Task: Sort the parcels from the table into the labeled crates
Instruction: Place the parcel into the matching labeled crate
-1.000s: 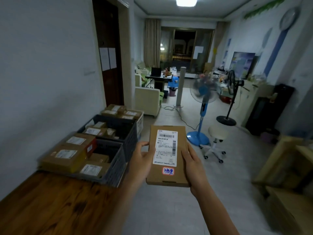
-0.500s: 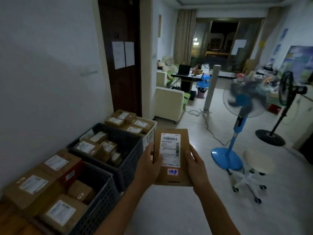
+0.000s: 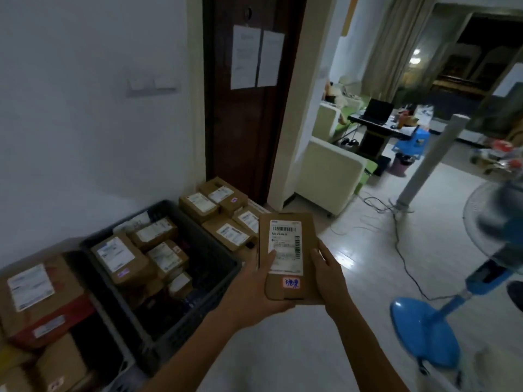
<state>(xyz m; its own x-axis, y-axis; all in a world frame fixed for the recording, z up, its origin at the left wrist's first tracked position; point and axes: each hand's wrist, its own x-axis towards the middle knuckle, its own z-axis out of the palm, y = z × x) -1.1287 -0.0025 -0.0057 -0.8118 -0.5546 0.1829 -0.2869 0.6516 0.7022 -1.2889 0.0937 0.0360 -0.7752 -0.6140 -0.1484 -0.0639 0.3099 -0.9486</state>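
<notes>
Near crate: a dark crate (image 3: 93,321) at the lower left was seen against the wall, loaded with large brown boxes; the top box (image 3: 36,295) carried a white label and a red side.
Middle crate: a dark slatted crate (image 3: 215,281) was filled with several labelled brown boxes, one large box (image 3: 119,257) lying at its left.
Far crate: a pile of labelled parcels (image 3: 220,210) was seen beyond the middle crate, by the door; the container beneath was mostly hidden.
Held parcel: a flat brown parcel (image 3: 287,250) was held upright-facing above the floor, just to the right of the middle and far crates, its barcode label up and a small handwritten sticker near its lower edge.
Left hand: the left hand (image 3: 254,290) was wrapped round the parcel's left edge, thumb pressed on the label.
Right hand: the right hand (image 3: 328,275) was curled against the right edge, fingers underneath and out of sight.
Floor: pale, glossy flooring (image 3: 368,267) was crossed by a thin cable.
Room: a white wall (image 3: 85,108), a dark door (image 3: 246,123) bearing two paper sheets, a cream armchair (image 3: 331,176) and a blue standing fan (image 3: 441,315) were seen.
</notes>
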